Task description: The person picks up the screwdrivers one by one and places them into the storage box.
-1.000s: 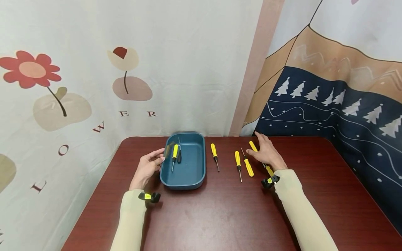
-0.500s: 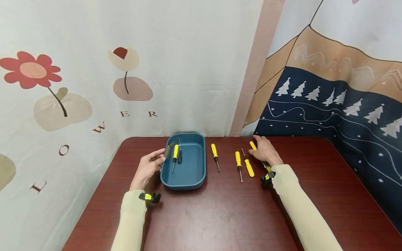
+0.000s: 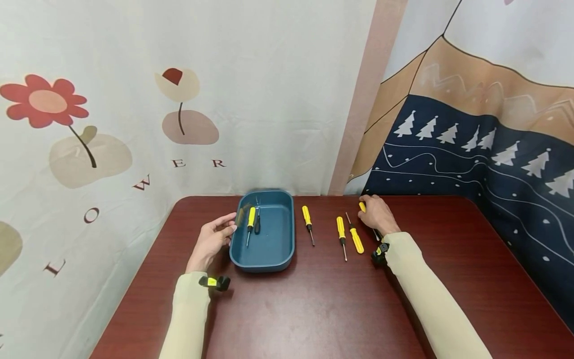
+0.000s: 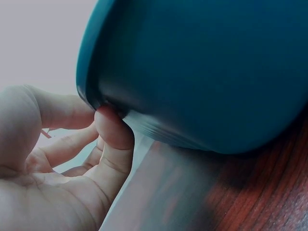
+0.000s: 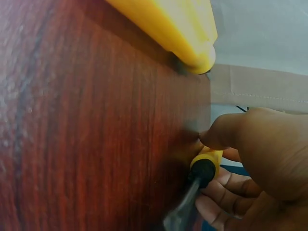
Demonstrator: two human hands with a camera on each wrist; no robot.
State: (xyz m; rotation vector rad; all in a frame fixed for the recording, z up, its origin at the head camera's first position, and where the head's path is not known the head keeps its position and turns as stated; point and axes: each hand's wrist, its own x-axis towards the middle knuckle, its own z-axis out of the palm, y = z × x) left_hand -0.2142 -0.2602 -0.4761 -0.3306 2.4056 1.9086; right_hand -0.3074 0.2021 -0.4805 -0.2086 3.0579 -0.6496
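My left hand (image 3: 211,243) is at the left side of a blue plastic tray (image 3: 277,239). In the left wrist view, its thumb and index finger pinch the tray's edge, thumb under the rim. At the table's far right, my right hand (image 3: 378,214) holds a yellow-handled screwdriver (image 3: 362,206). The right wrist view shows fingers and thumb around that handle, with a black collar and silver shaft (image 5: 183,211) pointing out of the grip. Inside the tray lie a yellow screwdriver (image 3: 251,219) and a small black-handled screwdriver (image 3: 257,224).
On the dark red table (image 3: 287,319), a yellow screwdriver (image 3: 307,217) lies right of the tray. Two more, a yellow screwdriver (image 3: 341,229) and a reversed yellow screwdriver (image 3: 356,241), lie left of my right hand. A printed curtain (image 3: 278,99) hangs behind the table's back edge.
My right hand has come down and its fingers have closed round the screwdriver handle. The yellow handle near my right wrist has become hidden. My left hand and the tray stay in place.
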